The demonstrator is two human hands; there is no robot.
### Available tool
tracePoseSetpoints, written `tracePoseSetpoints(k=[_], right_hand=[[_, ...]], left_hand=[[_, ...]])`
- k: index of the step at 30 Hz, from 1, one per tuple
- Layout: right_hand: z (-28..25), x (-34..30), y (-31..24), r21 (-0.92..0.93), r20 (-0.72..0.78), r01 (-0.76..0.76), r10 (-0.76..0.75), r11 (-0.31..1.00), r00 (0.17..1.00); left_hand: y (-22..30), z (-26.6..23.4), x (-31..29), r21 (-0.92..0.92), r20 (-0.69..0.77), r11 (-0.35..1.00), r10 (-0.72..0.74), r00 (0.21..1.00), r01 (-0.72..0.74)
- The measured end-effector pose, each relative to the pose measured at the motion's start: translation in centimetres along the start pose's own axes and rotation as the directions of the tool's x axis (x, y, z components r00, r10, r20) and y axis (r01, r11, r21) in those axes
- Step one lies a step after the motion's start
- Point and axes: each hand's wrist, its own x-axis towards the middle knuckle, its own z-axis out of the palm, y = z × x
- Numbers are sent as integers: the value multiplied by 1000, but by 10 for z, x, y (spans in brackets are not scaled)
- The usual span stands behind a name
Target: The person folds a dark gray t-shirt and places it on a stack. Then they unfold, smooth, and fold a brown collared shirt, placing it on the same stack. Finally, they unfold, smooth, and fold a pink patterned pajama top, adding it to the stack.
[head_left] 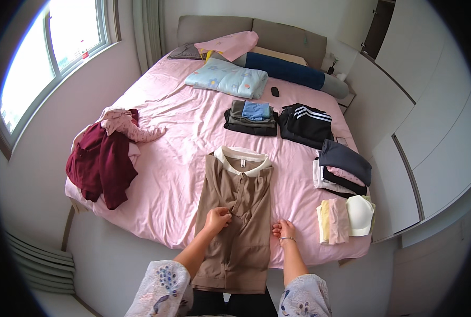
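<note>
A brown collared shirt [256, 202] with a cream collar lies front up on the bed, narrowed to a long rectangle with its sides tucked under. Its lower end hangs over the bed's near edge. My left hand [218, 219] is over the middle of the front, fingertips pinched at the cloth beside the placket. Just off the shirt's right edge is my right hand [284, 231], its fingers loosely bent and a little apart, with nothing visible in them.
Dark red and pink clothes [102, 164] are heaped at left. Folded stacks stand beyond and to the right: grey and black clothes [250, 117], black striped clothes [305, 125], a dark grey-topped pile [344, 162], and a cream bra [360, 215]. Behind lies a light blue quilt [227, 77].
</note>
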Motion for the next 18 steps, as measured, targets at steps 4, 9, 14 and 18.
tracePoseSetpoints(k=[4,9,14,18], right_hand=[[-7,7,14,54,-16,9,-9,998,1000],[-8,9,15,46,-17,33,-32,998,999],[-7,9,18,46,-2,62,-62,997,998],[-6,8,20,12,-27,80,-79,997,997]], left_hand=[[-4,10,15,88,58,996,-41,997,36],[-11,21,22,237,75,970,38,996,-54],[5,29,13,39,-91,940,342,935,-340],[8,10,7,342,-234,926,245,941,-156]])
